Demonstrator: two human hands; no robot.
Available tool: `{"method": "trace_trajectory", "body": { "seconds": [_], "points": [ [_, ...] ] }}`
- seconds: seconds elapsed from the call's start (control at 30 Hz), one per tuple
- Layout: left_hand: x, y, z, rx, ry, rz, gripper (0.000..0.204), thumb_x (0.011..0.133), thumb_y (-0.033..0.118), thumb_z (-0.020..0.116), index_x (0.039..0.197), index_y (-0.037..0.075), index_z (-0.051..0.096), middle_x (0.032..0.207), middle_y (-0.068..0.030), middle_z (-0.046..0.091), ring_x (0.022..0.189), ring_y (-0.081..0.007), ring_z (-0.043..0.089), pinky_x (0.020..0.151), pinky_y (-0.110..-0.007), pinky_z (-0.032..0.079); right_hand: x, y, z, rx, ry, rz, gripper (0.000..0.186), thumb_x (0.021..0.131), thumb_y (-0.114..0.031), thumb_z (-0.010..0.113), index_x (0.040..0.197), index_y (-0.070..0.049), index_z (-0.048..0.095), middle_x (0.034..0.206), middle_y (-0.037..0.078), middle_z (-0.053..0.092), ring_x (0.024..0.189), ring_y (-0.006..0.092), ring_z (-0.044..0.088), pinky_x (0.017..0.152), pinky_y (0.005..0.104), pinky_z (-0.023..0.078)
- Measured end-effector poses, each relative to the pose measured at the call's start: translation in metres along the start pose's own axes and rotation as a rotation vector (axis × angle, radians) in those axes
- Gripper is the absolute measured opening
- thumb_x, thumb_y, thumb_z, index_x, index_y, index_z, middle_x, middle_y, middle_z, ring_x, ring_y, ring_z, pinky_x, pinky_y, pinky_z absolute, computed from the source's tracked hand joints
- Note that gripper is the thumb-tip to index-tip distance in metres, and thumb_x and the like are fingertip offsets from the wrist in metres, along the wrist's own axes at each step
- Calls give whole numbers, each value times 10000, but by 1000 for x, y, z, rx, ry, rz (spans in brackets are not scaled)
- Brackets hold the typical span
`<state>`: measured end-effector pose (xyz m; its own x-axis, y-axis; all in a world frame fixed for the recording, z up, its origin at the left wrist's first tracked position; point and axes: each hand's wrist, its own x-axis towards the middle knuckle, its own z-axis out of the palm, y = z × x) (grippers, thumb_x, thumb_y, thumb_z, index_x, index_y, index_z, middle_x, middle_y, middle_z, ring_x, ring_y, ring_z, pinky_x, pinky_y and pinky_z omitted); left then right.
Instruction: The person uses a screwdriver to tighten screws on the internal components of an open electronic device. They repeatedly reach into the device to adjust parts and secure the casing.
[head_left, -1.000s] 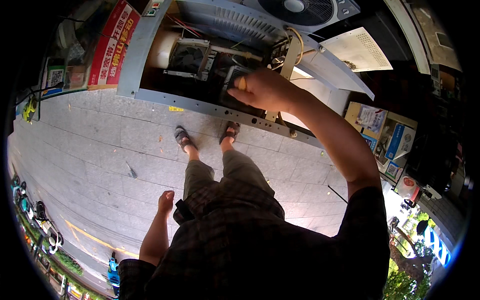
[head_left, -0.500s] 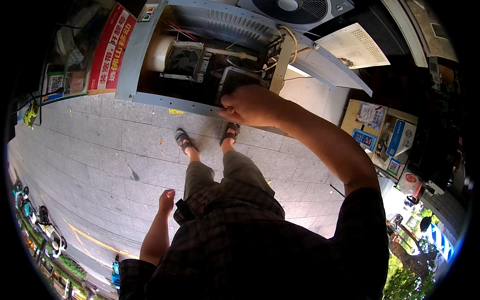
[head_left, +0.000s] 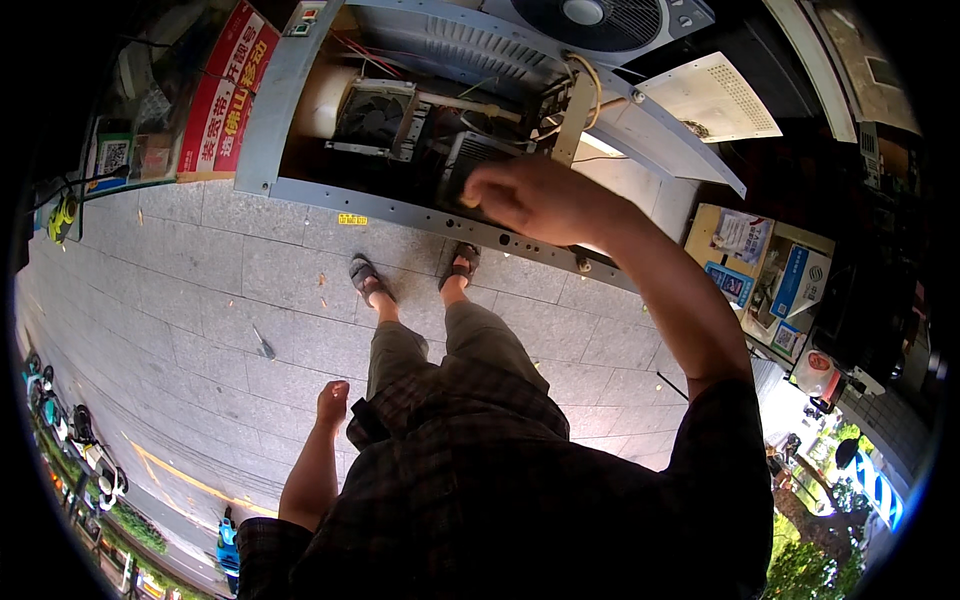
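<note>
My right hand (head_left: 540,200) hangs over the front edge of an opened grey metal machine cabinet (head_left: 350,200), fingers curled in. What it holds, if anything, is hidden. Beside its fingertips, inside the cabinet, stands a grey finned block (head_left: 475,155). Further left in the cabinet are a black cooling fan (head_left: 378,118) in a bracket and a white cylinder (head_left: 325,103). Low at my left side, my left hand (head_left: 333,402) is closed with its fingers bent. I cannot see whether anything lies in it.
An electric fan (head_left: 583,15) lies behind the cabinet. A pale perforated panel (head_left: 715,95) is at its right. Cardboard boxes with cards (head_left: 745,240) stand to the right; a glass case with a red sign (head_left: 225,95) stands left. Grey paving (head_left: 250,300) lies underfoot.
My right hand has moved a little right and up, away from the cabinet's front rim, and its fingers have shifted. My left hand has stayed where it was.
</note>
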<state>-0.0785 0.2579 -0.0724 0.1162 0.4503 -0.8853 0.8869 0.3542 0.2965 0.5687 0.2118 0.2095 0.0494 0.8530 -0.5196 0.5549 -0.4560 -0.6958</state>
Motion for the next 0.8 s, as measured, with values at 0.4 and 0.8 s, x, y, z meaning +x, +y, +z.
{"method": "trace_trajectory", "body": {
  "seconds": [0.4,0.8],
  "points": [
    [7,-2,2,-2,-7,38,363,1006,322,647,1212,27,696,1138,-140,737,1066,-241,683,935,-377,526,-14,3,11,-251,-185,64,27,906,-60,595,888,-75,582,766,89,592,750,297,631,665,416,470],
    [3,-6,0,-14,-5,36,349,1011,320,642,1186,21,687,1050,-114,733,920,-198,673,852,-359,537,-13,10,11,-391,-225,115,200,1000,-245,600,931,-58,618,817,144,661,816,318,678,717,463,500]
  ]
}}
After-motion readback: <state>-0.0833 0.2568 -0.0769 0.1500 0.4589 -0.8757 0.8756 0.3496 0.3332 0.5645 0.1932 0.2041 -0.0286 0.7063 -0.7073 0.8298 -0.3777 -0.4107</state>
